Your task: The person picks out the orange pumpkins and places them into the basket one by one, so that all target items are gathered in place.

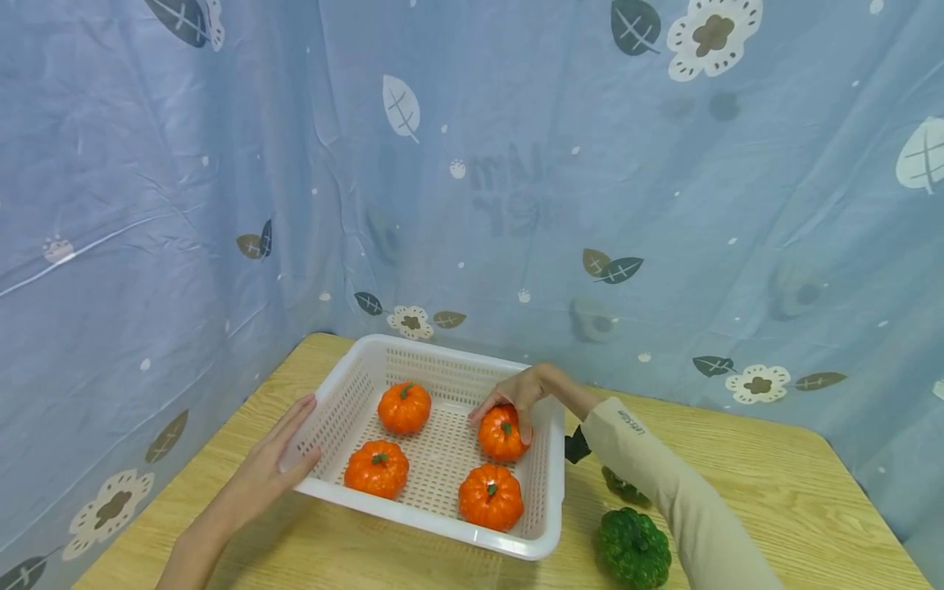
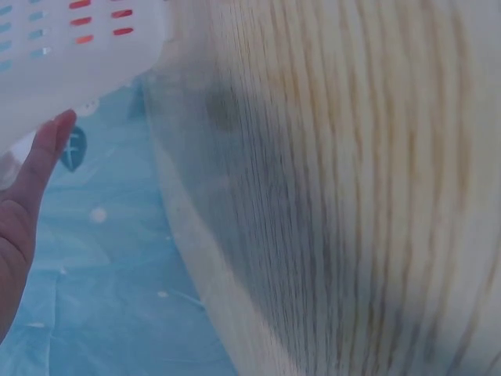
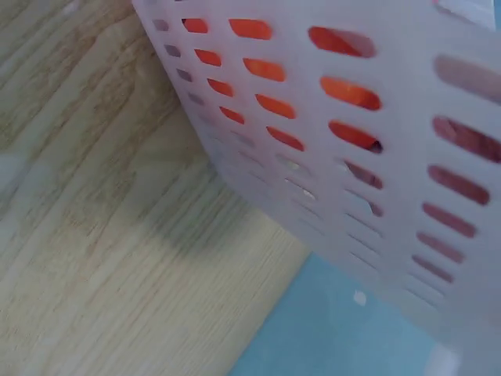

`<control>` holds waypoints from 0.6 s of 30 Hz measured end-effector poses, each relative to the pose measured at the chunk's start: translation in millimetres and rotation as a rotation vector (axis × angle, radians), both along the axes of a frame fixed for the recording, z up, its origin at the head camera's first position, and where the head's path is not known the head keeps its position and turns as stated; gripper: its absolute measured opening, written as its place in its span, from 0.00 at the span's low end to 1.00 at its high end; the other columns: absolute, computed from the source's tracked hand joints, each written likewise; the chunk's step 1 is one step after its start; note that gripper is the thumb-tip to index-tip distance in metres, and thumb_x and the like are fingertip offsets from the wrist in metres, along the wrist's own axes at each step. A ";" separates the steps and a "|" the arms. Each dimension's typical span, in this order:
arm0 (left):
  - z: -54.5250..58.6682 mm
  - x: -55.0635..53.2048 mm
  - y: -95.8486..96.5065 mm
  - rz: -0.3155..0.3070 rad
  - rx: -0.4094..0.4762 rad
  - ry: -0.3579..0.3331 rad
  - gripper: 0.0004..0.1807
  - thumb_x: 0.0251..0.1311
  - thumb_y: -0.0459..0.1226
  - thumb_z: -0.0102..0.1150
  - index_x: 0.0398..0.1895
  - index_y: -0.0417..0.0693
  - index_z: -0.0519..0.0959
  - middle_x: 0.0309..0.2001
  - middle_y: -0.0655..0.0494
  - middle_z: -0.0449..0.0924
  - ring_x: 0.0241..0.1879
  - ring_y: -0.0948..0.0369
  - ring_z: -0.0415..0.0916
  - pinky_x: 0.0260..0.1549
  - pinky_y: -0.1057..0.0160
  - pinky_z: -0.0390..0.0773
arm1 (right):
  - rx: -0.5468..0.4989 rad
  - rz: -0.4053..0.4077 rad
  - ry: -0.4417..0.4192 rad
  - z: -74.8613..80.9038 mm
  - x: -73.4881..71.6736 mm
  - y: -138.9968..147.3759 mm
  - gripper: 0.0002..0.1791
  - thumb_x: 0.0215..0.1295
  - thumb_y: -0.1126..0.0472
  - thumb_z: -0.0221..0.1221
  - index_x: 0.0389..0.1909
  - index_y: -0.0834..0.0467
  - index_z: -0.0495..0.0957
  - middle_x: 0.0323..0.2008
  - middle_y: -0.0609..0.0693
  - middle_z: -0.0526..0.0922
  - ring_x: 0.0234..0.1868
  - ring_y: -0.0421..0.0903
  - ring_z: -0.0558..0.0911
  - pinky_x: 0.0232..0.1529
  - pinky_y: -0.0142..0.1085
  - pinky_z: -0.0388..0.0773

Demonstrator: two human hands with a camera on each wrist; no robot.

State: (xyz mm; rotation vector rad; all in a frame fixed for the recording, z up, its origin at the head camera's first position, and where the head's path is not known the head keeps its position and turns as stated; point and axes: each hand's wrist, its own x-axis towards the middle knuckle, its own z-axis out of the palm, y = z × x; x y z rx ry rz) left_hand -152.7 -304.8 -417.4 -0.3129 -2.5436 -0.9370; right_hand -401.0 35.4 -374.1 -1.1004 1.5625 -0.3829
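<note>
A white perforated plastic basket (image 1: 435, 514) stands on the wooden table with several small orange pumpkins in it. My right hand (image 1: 520, 393) reaches over the far right rim and grips one orange pumpkin (image 1: 498, 438) from above, fingers and thumb around its sides. Nearer me in the same end sits another orange pumpkin (image 1: 490, 500). On the left side lie a back pumpkin (image 1: 405, 409) and a front pumpkin (image 1: 377, 469). My left hand (image 1: 269, 459) touches the basket's left end, its fingers fairly straight and the thumb spread toward the front corner. The right wrist view hides the right hand behind the basket wall.
Right of the basket, a green pumpkin (image 1: 633, 547) lies on the table (image 1: 767, 475), with another dark green one (image 1: 625, 487) partly under the right forearm. A black object (image 1: 578, 447) shows beside the basket. Blue patterned curtain (image 1: 472, 164) encloses the back and left.
</note>
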 end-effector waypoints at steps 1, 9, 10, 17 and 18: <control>-0.2 0.3 0.1 0.003 -0.003 -0.001 0.38 0.59 0.36 0.62 0.72 0.42 0.59 0.72 0.45 0.55 0.64 0.36 0.59 0.59 0.45 0.64 | -0.012 0.009 0.003 0.5 -0.1 0.6 0.47 0.49 0.81 0.65 0.71 0.65 0.56 0.74 0.57 0.49 0.74 0.47 0.49 0.68 0.33 0.58; 0.7 1.2 0.4 0.005 -0.003 0.006 0.38 0.59 0.36 0.62 0.72 0.43 0.59 0.73 0.45 0.55 0.64 0.38 0.59 0.61 0.66 0.57 | -0.093 -0.025 -0.002 5.1 -4.0 9.4 0.42 0.48 0.84 0.62 0.67 0.72 0.59 0.70 0.63 0.58 0.71 0.48 0.59 0.69 0.36 0.57; 0.8 1.4 0.5 0.003 -0.003 0.009 0.38 0.59 0.36 0.62 0.72 0.43 0.59 0.72 0.45 0.55 0.64 0.37 0.59 0.61 0.68 0.57 | -0.092 -0.037 -0.006 4.8 -3.8 10.1 0.41 0.48 0.84 0.61 0.67 0.72 0.59 0.70 0.63 0.60 0.70 0.47 0.61 0.68 0.35 0.58; 0.8 2.0 1.2 -0.006 0.005 0.012 0.38 0.58 0.35 0.62 0.71 0.40 0.59 0.72 0.41 0.55 0.63 0.35 0.59 0.55 0.38 0.65 | -0.060 -0.103 0.004 8.0 1.3 12.9 0.42 0.48 0.86 0.59 0.67 0.69 0.61 0.69 0.59 0.62 0.70 0.46 0.60 0.69 0.36 0.57; 0.7 1.9 1.2 -0.011 0.013 0.010 0.38 0.58 0.35 0.62 0.71 0.40 0.59 0.71 0.41 0.55 0.63 0.34 0.59 0.52 0.34 0.65 | -0.062 -0.100 0.023 9.4 2.1 13.2 0.43 0.48 0.86 0.59 0.68 0.69 0.60 0.70 0.59 0.61 0.71 0.47 0.59 0.69 0.37 0.56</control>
